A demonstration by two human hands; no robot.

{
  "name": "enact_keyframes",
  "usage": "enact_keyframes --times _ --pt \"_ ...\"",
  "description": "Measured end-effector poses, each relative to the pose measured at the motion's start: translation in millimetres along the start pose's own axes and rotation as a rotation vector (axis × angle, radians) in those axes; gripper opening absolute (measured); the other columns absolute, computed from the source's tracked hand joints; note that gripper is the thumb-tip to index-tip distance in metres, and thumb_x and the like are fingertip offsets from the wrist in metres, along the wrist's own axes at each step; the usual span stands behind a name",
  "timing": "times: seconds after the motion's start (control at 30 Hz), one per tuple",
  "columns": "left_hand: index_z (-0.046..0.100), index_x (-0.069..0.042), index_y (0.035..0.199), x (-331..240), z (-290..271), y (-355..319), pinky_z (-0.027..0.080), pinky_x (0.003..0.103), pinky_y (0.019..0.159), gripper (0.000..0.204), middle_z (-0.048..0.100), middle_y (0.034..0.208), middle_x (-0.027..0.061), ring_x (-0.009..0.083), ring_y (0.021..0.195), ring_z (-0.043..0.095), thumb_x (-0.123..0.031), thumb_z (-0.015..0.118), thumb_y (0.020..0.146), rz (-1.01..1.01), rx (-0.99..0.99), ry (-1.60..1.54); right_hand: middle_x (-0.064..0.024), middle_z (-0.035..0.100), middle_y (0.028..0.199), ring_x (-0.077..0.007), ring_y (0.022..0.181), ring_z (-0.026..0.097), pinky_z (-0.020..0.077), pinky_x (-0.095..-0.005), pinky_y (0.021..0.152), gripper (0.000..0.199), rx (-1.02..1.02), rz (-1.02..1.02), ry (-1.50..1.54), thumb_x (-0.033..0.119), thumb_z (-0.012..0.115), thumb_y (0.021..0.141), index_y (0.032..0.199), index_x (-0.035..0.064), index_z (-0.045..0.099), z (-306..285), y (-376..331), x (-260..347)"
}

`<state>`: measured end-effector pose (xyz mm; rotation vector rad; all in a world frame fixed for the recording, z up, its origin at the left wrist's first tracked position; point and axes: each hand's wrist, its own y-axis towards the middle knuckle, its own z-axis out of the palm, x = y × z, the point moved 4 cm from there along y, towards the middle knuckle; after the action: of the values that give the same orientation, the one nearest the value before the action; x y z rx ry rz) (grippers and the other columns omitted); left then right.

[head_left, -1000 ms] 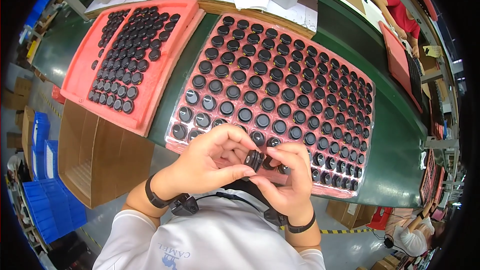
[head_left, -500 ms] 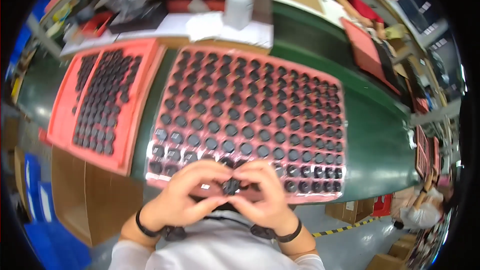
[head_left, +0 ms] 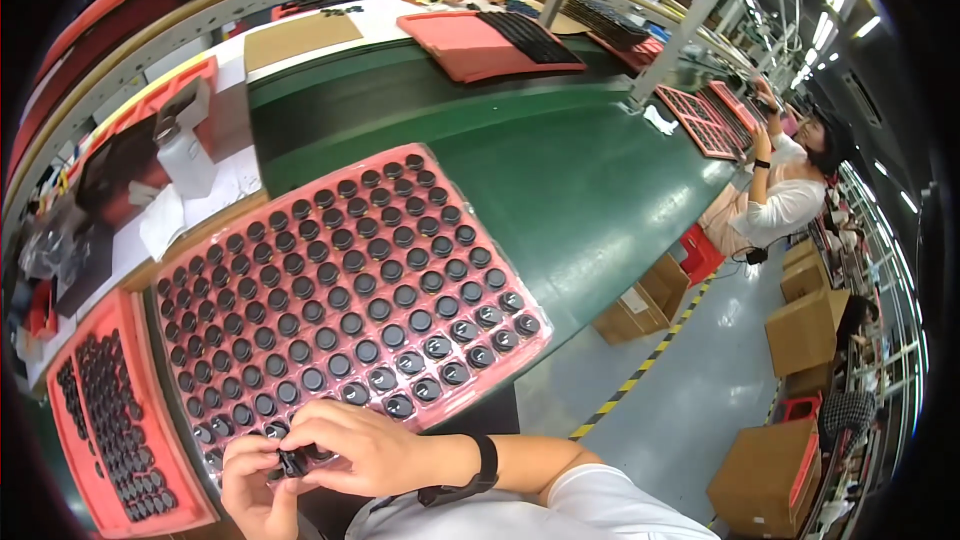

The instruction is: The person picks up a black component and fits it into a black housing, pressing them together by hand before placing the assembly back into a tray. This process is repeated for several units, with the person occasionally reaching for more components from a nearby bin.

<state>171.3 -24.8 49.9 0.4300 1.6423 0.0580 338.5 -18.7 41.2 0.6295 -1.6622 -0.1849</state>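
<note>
My left hand (head_left: 255, 480) and my right hand (head_left: 375, 448) meet over the near left corner of a pink tray (head_left: 488, 242). Their fingers pinch a small black part (head_left: 292, 462) between them. Its exact kind is unclear, since fingertips cover much of it. Rows of round black caps (head_left: 351, 323) sit in the tray's clear plastic pockets. Both hands are closed, with the right thumb and fingers coming at the part from the right.
A second pink tray (head_left: 150, 395) with loose black pieces lies at the left. Beyond it stands a white bottle (head_left: 186, 162) beside crumpled white cloth (head_left: 161, 223). The green table (head_left: 590, 165) stretches right, toward a seated person (head_left: 775, 185). Cardboard boxes (head_left: 640, 305) stand on the floor.
The view has swung right, so the trays and my hands appear farther left. Both hands still hold the small black part, and more of the right-hand aisle shows.
</note>
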Motion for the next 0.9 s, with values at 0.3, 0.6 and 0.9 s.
enact_keyframes --times 0.3,0.6,0.9 --pt "0.051 0.001 0.105 18.4 -9.4 -8.0 0.039 0.027 0.087 0.032 0.052 0.104 0.0088 0.0163 0.095 0.051 -0.022 0.065 0.087 -0.076 -0.054 -0.015 -0.0099 0.052 0.098 -0.028 0.088 0.057 0.046 -0.0369 0.076 0.034 -0.081 -0.16 -0.157 0.008 0.068 0.078 0.109 0.0063 0.055 1.7 1.5 10.1" --pt "0.052 0.003 0.106 26.9 -17.7 -11.8 0.04 0.026 0.084 0.03 0.053 0.104 0.0056 0.0135 0.092 0.051 -0.024 0.059 0.093 -0.116 -0.069 0.106 -0.0101 0.048 0.097 -0.0298 0.088 0.053 0.0424 -0.0383 0.074 0.039 -0.059 -0.184 -0.196 0.003 0.066 0.072 0.107 0.0077 0.05 6.6 -3.0 11.1" --pt "0.047 0.003 0.117 13.4 -0.4 -12.9 0.04 0.025 0.083 0.047 0.053 0.102 0.0064 0.0127 0.092 0.052 -0.023 0.069 0.085 -0.069 -0.074 0.058 -0.0103 0.048 0.096 -0.0295 0.086 0.052 0.0421 -0.0387 0.073 0.038 -0.075 -0.229 -0.213 0.007 0.066 0.073 0.108 0.0068 0.049 8.4 -5.0 10.2"
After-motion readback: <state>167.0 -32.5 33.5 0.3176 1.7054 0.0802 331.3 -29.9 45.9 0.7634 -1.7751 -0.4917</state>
